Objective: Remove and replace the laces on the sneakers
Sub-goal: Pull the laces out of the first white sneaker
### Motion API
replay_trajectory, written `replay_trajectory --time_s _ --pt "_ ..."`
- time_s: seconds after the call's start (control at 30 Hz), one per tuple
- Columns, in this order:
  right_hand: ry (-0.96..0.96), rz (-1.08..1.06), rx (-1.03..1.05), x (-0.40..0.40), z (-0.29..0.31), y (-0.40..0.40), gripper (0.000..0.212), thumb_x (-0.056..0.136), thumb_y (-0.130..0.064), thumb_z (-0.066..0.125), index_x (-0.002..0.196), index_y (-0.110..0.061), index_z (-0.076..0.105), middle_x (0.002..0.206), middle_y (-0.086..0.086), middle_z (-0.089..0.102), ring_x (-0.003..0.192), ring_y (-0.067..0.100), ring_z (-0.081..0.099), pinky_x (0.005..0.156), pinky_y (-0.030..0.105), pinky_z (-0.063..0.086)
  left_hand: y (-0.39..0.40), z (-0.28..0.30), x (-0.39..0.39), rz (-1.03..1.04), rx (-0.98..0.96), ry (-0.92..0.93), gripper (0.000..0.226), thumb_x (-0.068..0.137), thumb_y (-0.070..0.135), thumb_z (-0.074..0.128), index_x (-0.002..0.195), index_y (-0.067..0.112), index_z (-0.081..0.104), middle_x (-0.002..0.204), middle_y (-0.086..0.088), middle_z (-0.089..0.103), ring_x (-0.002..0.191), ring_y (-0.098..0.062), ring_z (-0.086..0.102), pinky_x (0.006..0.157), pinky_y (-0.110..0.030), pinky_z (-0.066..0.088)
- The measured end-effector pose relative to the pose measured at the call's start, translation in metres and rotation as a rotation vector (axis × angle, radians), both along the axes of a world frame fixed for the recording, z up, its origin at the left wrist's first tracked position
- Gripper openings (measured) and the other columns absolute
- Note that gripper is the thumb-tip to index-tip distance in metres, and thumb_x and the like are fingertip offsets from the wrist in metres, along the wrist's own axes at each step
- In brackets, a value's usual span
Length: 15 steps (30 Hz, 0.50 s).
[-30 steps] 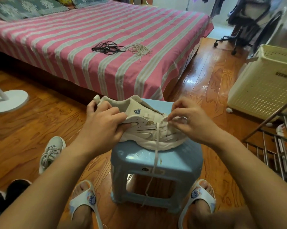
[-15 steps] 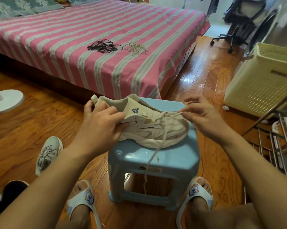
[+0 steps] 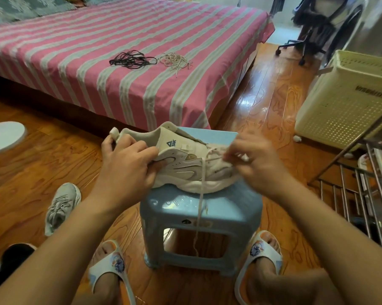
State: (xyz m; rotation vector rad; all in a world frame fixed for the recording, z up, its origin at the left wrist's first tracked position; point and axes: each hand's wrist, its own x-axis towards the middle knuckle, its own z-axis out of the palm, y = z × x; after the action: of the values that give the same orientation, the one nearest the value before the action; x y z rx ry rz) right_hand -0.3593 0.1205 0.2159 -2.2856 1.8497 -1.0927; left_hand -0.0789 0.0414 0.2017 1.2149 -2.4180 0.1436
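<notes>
A white sneaker lies on its side on a light blue plastic stool. My left hand grips its heel and collar. My right hand, blurred by motion, pinches the white lace at the eyelets over the toe end. One end of that lace hangs down past the stool's front. A bundle of black laces and a bundle of beige laces lie on the pink striped bed. A second grey sneaker sits on the floor to the left.
A cream laundry basket stands at the right, with a metal rack in front of it. An office chair is at the back right. A white fan base sits on the wooden floor at left. My feet wear slippers beside the stool.
My right hand has swung back in from the right over the sneaker's toe end, still with the lace. The left hand stays on the heel.
</notes>
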Motion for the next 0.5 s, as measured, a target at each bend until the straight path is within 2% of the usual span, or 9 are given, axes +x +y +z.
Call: replay_trajectory --time_s 0.07,0.1,0.17,0.2,0.23,0.27,0.33,0.4,0.5 --pt "-0.238 -0.251 0.055 -0.045 0.007 0.004 0.016 0.084 -0.009 0.076 0.073 -0.014 0.066 0.096 -0.003 0.052 0.098 0.003 0.048 0.096 0.025 0.041 0.001 0.002 -0.001 -0.017 0.014 0.004 0.020 0.092 0.043 0.054 0.085 0.028 0.065 0.078 0.013 0.054 0.093 -0.022 0.048 0.102 -0.060 0.030" --pt "-0.301 -0.362 0.131 -0.061 0.008 0.007 0.020 0.085 -0.009 0.077 0.074 -0.021 0.065 0.108 -0.001 0.050 0.112 0.007 0.048 0.108 0.028 0.036 0.003 0.002 -0.003 -0.027 0.006 -0.006 0.019 0.091 0.042 0.055 0.083 0.027 0.064 0.078 0.013 0.054 0.094 -0.023 0.049 0.103 -0.061 0.030" --pt "-0.151 -0.400 0.207 -0.061 0.007 0.009 0.024 0.084 -0.010 0.077 0.082 -0.031 0.065 0.130 0.004 0.049 0.131 0.024 0.041 0.115 0.028 0.020 0.008 0.002 -0.008 -0.033 -0.010 -0.025 0.017 0.089 0.041 0.057 0.082 0.027 0.063 0.078 0.011 0.056 0.094 -0.026 0.052 0.103 -0.063 0.031" --pt "-0.073 -0.324 0.206 -0.048 0.005 0.007 0.023 0.084 -0.010 0.074 0.091 -0.030 0.068 0.135 0.002 0.048 0.133 0.024 0.038 0.112 0.025 0.016 0.009 0.002 -0.009 -0.029 -0.015 -0.030 0.017 0.089 0.041 0.057 0.082 0.027 0.064 0.077 0.011 0.056 0.094 -0.026 0.052 0.103 -0.063 0.031" --pt "-0.030 -0.211 0.197 -0.031 0.004 0.005 0.025 0.084 -0.010 0.071 0.102 -0.027 0.070 0.134 -0.001 0.050 0.131 0.020 0.038 0.110 0.024 0.019 0.009 0.002 -0.010 -0.022 -0.014 -0.033 0.017 0.089 0.041 0.057 0.082 0.027 0.064 0.077 0.011 0.057 0.094 -0.026 0.052 0.103 -0.063 0.031" --pt "0.023 -0.108 0.178 -0.013 0.005 0.003 0.029 0.084 -0.011 0.069 0.110 -0.023 0.070 0.129 -0.003 0.054 0.126 0.017 0.041 0.108 0.026 0.025 0.009 0.002 -0.010 -0.016 -0.012 -0.035 0.018 0.089 0.042 0.057 0.082 0.027 0.064 0.077 0.011 0.057 0.094 -0.026 0.052 0.103 -0.063 0.031" --pt "0.183 -0.005 0.156 0.012 0.001 -0.001 0.029 0.082 -0.015 0.072 0.111 -0.018 0.070 0.111 -0.002 0.063 0.109 0.021 0.050 0.098 0.036 0.041 0.008 0.002 -0.010 -0.009 -0.006 -0.036 0.019 0.090 0.042 0.056 0.082 0.027 0.064 0.077 0.011 0.057 0.094 -0.026 0.052 0.103 -0.062 0.031" --pt "0.234 -0.045 0.152 0.019 -0.005 -0.004 0.024 0.081 -0.017 0.077 0.103 -0.014 0.068 0.097 0.002 0.064 0.095 0.024 0.054 0.084 0.044 0.048 0.009 0.002 -0.010 -0.003 -0.010 -0.034 0.021 0.090 0.043 0.056 0.080 0.026 0.063 0.076 0.011 0.056 0.093 -0.026 0.052 0.102 -0.061 0.031" --pt "0.145 -0.117 0.134 0.022 -0.009 0.000 0.022 0.084 -0.017 0.077 0.103 -0.013 0.066 0.091 0.000 0.063 0.089 0.023 0.056 0.077 0.043 0.049 0.009 0.002 -0.012 0.003 -0.012 -0.035 0.021 0.090 0.043 0.055 0.080 0.026 0.063 0.075 0.011 0.056 0.092 -0.026 0.052 0.102 -0.062 0.031"
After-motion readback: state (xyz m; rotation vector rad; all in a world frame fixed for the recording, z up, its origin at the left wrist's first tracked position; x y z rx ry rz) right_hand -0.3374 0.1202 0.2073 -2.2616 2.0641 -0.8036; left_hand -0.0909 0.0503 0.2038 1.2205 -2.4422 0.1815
